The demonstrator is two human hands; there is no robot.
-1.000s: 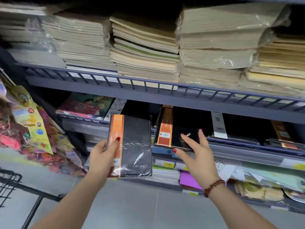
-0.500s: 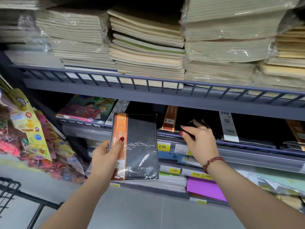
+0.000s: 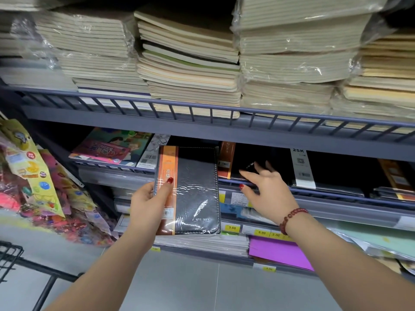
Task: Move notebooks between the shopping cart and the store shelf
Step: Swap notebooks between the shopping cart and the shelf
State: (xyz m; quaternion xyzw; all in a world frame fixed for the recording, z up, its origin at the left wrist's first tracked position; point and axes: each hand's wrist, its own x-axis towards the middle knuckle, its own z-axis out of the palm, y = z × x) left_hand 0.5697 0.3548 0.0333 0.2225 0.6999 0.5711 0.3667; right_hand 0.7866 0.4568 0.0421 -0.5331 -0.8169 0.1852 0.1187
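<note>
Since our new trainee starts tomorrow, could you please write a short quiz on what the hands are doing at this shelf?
1. True or false: the left hand grips a black notebook with an orange band.
2. The right hand reaches, fingers spread, toward: A the top shelf; B the middle shelf; C the cart.
3. Fill in: the red bead bracelet is on the ___ wrist.

Key: 1 true; 2 B; 3 right.
</note>
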